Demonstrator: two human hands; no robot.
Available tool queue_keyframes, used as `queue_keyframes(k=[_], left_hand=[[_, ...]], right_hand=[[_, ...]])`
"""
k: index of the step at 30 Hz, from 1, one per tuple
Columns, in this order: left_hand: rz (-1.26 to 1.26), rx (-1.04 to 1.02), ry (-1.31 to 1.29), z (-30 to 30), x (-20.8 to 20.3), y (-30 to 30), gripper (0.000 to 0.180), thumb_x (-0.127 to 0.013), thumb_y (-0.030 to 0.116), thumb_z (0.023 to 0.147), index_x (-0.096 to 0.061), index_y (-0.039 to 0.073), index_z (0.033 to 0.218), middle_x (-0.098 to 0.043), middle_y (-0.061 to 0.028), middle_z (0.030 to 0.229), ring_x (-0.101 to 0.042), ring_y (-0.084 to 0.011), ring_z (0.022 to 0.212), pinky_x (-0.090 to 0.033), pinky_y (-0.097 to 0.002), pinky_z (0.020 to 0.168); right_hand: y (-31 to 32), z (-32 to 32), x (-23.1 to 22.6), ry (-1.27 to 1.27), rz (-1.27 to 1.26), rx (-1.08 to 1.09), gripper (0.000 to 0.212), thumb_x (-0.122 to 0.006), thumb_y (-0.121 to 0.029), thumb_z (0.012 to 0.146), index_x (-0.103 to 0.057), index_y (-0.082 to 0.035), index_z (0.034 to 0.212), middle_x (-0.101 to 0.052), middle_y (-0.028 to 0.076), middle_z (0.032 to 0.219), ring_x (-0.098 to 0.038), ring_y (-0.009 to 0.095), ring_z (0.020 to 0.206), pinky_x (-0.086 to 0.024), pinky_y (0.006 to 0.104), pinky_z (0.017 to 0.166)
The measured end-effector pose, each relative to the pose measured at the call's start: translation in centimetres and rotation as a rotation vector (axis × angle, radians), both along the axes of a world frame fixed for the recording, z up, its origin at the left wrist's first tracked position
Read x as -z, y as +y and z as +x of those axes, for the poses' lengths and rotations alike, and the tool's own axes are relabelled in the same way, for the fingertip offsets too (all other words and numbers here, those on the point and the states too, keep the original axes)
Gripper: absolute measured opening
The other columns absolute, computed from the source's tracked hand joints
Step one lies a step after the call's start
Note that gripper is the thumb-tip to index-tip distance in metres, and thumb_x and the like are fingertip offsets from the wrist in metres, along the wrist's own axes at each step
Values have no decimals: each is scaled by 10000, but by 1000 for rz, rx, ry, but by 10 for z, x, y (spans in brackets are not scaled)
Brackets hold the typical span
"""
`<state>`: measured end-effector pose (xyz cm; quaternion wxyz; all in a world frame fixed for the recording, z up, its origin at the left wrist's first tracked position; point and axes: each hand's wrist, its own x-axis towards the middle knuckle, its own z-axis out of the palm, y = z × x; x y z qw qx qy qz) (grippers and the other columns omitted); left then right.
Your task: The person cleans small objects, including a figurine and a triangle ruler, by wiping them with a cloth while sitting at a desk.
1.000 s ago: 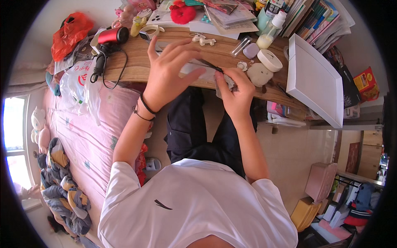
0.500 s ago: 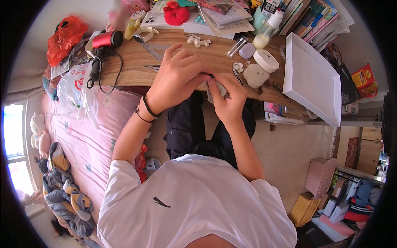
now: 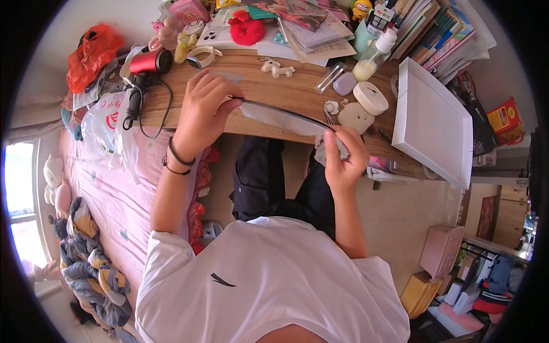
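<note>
A thin black strip (image 3: 286, 110) spans the gap between my hands above the desk's front edge, with a pale, blurred band along its lower side. My left hand (image 3: 206, 106) pinches its left end between thumb and fingertips. At the other end, my right hand (image 3: 347, 157) grips the strip with thumb and forefinger. A grey fuzzy piece (image 3: 319, 153) hangs at my right hand, partly hidden by its fingers; whether it joins the strip I cannot tell. Just beyond that hand lies a pale plush toy (image 3: 355, 119), partly covered by my fingers.
The wooden desk (image 3: 280, 83) carries a red hair dryer (image 3: 151, 62), a white dog charm (image 3: 278, 69), a pump bottle (image 3: 374, 55), a round white case (image 3: 370, 98) and a large white box lid (image 3: 433, 123). Books (image 3: 440, 34) stand back right. A pink bed (image 3: 123, 194) is at left.
My hands have moved apart, left hand leftward and right hand to the right and nearer. The black strip now stretches between them; before, both hands met around it and the grey piece.
</note>
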<state>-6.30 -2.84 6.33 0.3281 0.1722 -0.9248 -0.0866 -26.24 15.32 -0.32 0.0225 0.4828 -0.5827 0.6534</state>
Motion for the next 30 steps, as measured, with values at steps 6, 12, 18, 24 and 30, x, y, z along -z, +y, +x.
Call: queue_keyframes(k=[6, 12, 18, 24, 30], left_hand=[[144, -3, -8, 5, 2, 4, 143, -699, 24, 769, -621, 56, 885, -624, -64, 870, -590, -284, 894, -442, -392, 918], [415, 12, 36, 2, 2, 9, 170, -666, -7, 824, -633, 3, 990, -661, -107, 949, -635, -255, 907, -496, -329, 812], [581, 124, -6, 6, 8, 7, 338, -695, 47, 831, -633, 2, 1160, -684, -124, 1058, -662, -246, 935, -521, -341, 824], [433, 152, -4, 18, 18, 6, 257, -682, 38, 836, -697, 33, 1092, -701, -145, 1023, -678, -257, 878, -530, -309, 760], [507, -4, 37, 36, 3, -7, 187, -677, 50, 856, -716, 32, 1038, -714, -120, 854, -676, -216, 736, -512, -305, 680]], right_hand=[[17, -4, 9, 75, 72, 6, 110, -709, 18, 823, -683, 29, 930, -703, 132, 880, -664, 226, 761, -511, 295, 695], [13, -3, 6, 11, 38, -11, 117, -695, 36, 828, -684, 36, 945, -713, 132, 913, -679, 217, 808, -519, 291, 744], [7, 1, 1, -43, 56, -38, 115, -682, 38, 831, -687, 39, 946, -715, 133, 915, -680, 206, 821, -518, 292, 759], [-1, 5, -7, -56, 116, -48, 110, -680, 17, 839, -690, 39, 946, -717, 121, 874, -677, 186, 777, -509, 272, 730], [-31, 10, -27, -43, 128, -119, 105, -693, -10, 847, -682, 44, 936, -693, 95, 804, -622, 121, 709, -481, 249, 673]])
